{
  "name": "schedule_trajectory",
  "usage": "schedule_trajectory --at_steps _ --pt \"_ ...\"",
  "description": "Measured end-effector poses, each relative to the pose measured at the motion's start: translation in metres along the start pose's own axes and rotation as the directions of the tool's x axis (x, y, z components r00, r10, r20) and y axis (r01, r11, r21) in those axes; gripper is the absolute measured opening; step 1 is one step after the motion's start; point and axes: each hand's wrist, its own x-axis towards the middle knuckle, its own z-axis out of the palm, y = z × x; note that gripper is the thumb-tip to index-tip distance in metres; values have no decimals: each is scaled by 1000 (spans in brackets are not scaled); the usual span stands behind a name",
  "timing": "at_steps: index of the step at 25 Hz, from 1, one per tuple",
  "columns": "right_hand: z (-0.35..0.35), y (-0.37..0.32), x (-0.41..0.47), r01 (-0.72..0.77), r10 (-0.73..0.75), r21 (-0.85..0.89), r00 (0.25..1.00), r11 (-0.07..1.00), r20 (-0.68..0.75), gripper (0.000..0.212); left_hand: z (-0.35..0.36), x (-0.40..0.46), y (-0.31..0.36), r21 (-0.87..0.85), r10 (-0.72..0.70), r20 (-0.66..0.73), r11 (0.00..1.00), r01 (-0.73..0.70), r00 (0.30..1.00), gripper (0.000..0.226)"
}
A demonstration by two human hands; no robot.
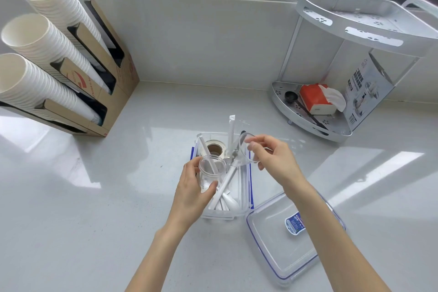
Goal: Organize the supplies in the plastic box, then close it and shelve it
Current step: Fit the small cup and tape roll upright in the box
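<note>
The box (246,201) was mid-sorting: my left hand (192,194) gripped one clear cup (211,173), my right hand (275,159) pinched another cup (247,149), nesting presumably due next.

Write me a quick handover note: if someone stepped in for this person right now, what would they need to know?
Left hand: holding a clear cup over the plastic box.
Right hand: holding a second clear cup, tilted.
The box sits open on the counter with a tape roll, wrapped straws and white spoons inside. Its lid lies off, at front right.
Done: some supplies are in.
Left: settle the cups, close the box, shelve it.
</note>
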Motion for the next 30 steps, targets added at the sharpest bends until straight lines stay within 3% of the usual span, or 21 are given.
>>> schedule_trajectory --at_steps 3,9,14,23,27,30 --pt "11 -2 3 -30 34 -42 995 999 96 15 4 -2 3 -1 35 31 999 -35 999 51" --pt "23 5 6 -152 151 2 982 988 114 12 3 -4 -2 31 58 54 998 -60 997 50" --pt "33 12 6 -118 134 -101 978 988 161 12 6 -1 2 -5 48 48 999 -48 998 52" --pt "27 19 17 -141 148 -54 973 989 179 20 -2 11 -1 -35 -4 -6 999 4 1000 63" --pt "34 22 17 -71 75 -23 975 997 209 22 -5 14 -1 -43 -11 -25 999 10 1000 63" --pt "41 26 17 5 28 -164 979 986 200 29 -9 15 -2 -36 10 -55 999 -13 998 57"
